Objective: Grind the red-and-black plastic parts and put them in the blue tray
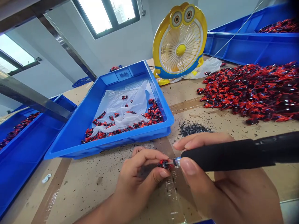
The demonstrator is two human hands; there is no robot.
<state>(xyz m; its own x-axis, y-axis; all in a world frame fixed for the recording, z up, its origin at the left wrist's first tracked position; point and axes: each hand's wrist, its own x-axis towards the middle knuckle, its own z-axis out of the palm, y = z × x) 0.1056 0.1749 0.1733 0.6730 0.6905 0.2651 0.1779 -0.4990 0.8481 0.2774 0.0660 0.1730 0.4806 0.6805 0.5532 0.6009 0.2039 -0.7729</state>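
Between the thumb and fingers of my left hand (142, 174) is a small red and black plastic part (162, 163), its round dark end turned to the right. My right hand (210, 186) is closed around a black electric screwdriver (224, 155). From the silver collar of the tool, a thin metal bit (171, 163) meets the end of the part; how deep it reaches inside I cannot tell. Both hands are low over the cardboard-covered table, in front of the blue tray.
A blue tray (112, 151) with similar parts and a white plastic sheet (116, 107) stands ahead. A large heap of red and black parts (254, 93) lies at right. Black shavings (195, 128) dot the table. A yellow fan (181, 49) stands behind, with a blue bin (252, 49) beyond.
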